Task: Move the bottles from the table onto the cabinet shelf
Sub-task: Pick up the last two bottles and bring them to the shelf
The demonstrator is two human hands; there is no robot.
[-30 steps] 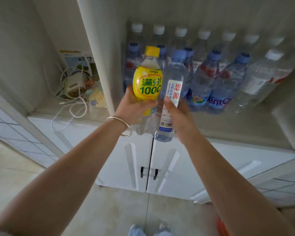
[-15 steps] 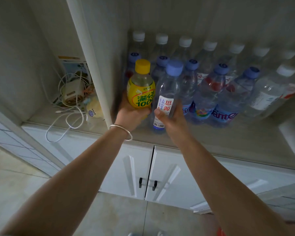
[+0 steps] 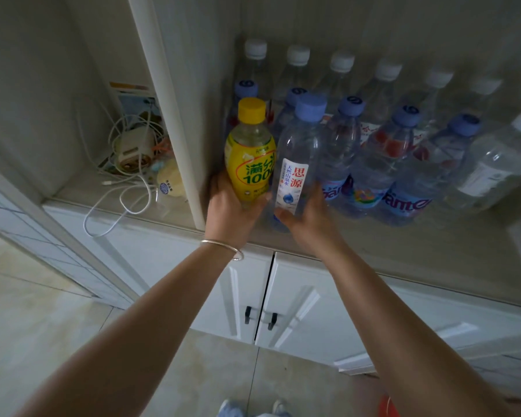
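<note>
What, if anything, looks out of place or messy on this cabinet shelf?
The yellow bottle is the only coloured drink among clear water bottles. In the left compartment, a white cable from a tangled pile spills over the shelf edge. Nothing looks spilled or damaged.

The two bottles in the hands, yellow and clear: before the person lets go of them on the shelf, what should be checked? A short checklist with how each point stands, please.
1. Left hand has a firm grip on the yellow bottle: ok.
2. Right hand holds the clear bottle: ok.
3. Both bottles upright: ok, only slightly tilted.
4. Bottle bases resting on the shelf: cannot tell, hands hide them.
5. Free space at the shelf front: ok.
6. Clear of the blue-capped bottles behind: cannot tell.
</note>
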